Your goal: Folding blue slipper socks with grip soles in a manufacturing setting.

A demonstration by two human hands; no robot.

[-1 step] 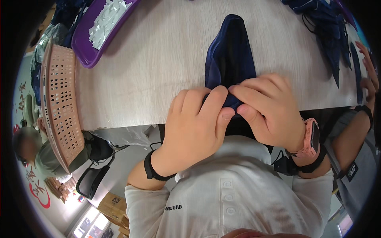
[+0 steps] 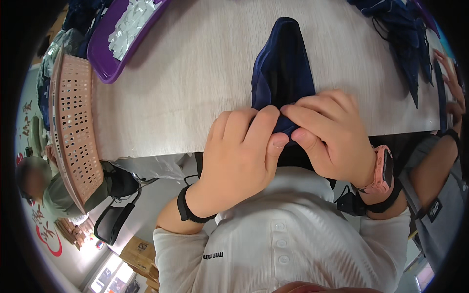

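A long navy cloth piece (image 2: 308,68) with a dark inner layer lies on the table, its narrow rounded end pointing away from me. Its near end is pinched at the table's front edge. My left hand (image 2: 242,146) grips this end, with index finger and thumb pressed on the cloth. From the other side, my right hand (image 2: 332,134) pinches the same end, fingers curled and thumb close to the left thumb. The cloth between my fingertips is partly hidden. Just beyond my hands the piece opens along its length and shows the dark inside.
A purple tray (image 2: 108,73) of small white pieces stands at the far left of the pale table (image 2: 181,88). Beside the left edge is a pink perforated basket (image 2: 78,122). Dark navy items with cords (image 2: 403,44) lie far right, near another person's hand (image 2: 452,85).
My hands and the navy cloth stay nearly still. At the right edge, the other person's hand and arm have shifted slightly.
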